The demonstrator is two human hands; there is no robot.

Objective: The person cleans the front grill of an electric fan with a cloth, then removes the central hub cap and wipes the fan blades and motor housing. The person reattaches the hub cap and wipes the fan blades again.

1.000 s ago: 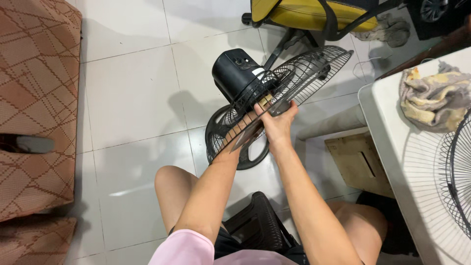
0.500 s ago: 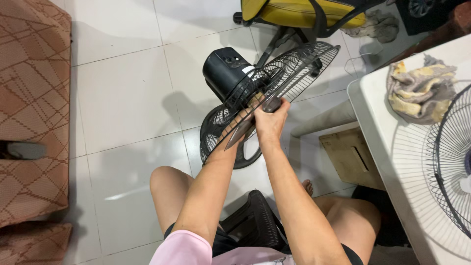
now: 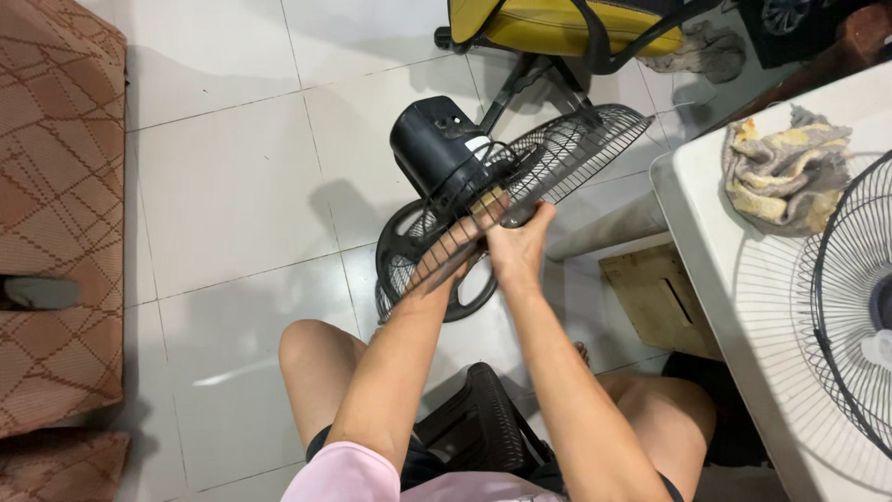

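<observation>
Black wire fan guard (image 3: 557,158), still fixed to a black floor fan's motor housing (image 3: 432,149), tilts above the white tiled floor (image 3: 232,186) before a seated person. Right hand (image 3: 517,244) closes its grip on the guard's rim and a dark blade-shaped piece (image 3: 457,256). Left hand (image 3: 444,253) reaches behind the wires; whether its grip holds anything cannot be told. Nearby, a white surface (image 3: 706,232) carries a crumpled grey-yellow rag (image 3: 776,177) and another wire guard (image 3: 846,288).
</observation>
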